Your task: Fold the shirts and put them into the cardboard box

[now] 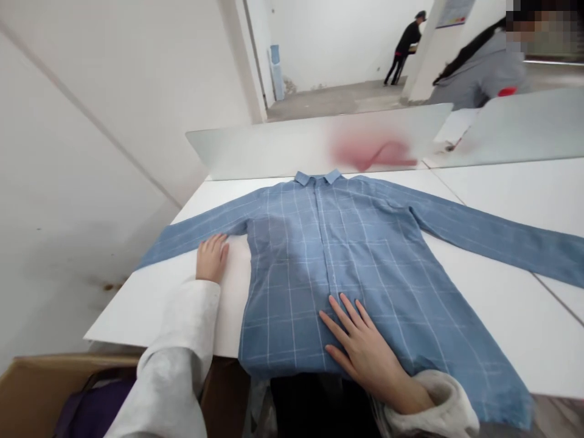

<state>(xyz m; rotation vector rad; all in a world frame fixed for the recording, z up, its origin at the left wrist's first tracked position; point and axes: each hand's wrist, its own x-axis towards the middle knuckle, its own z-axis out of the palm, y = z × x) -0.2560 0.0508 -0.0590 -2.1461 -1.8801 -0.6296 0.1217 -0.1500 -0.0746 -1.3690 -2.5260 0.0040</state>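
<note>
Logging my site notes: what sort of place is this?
Likely a shared workroom or office: a white table with a frosted divider, a water dispenser and a person in black beyond.

Head-worn view, forward and down, table close

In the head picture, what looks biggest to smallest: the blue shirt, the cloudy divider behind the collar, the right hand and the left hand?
1. Blue shirt
2. Cloudy divider
3. Right hand and left hand: not sure! The right looks bigger, but it's nearer the camera.
</note>
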